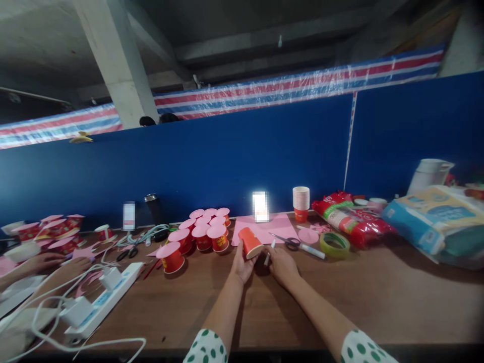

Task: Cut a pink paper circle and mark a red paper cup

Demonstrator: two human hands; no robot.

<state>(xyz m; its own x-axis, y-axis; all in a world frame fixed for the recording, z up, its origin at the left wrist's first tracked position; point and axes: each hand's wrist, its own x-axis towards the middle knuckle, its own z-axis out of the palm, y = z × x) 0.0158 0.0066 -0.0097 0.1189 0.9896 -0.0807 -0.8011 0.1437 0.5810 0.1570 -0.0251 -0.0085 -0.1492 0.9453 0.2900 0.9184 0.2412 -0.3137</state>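
Observation:
My left hand [242, 264] is closed around a red paper cup [249, 241], held tilted on its side just above the wooden table [340, 297]. My right hand [282, 264] is beside it, fingers pinched on a small white glue stick [267, 258] that points toward the cup. Just beyond my hands lie a pink paper sheet [264, 228], scissors [287, 242] and a pink paper disc [308, 235].
Several red cups capped with pink discs [204, 232] stand left of centre. A cup stack [301, 201], tape roll [335, 244], red packages [351, 217] and a wrapped bundle [434, 222] lie right. A power strip [102, 297] with cables and another person's hands [56, 264] are left.

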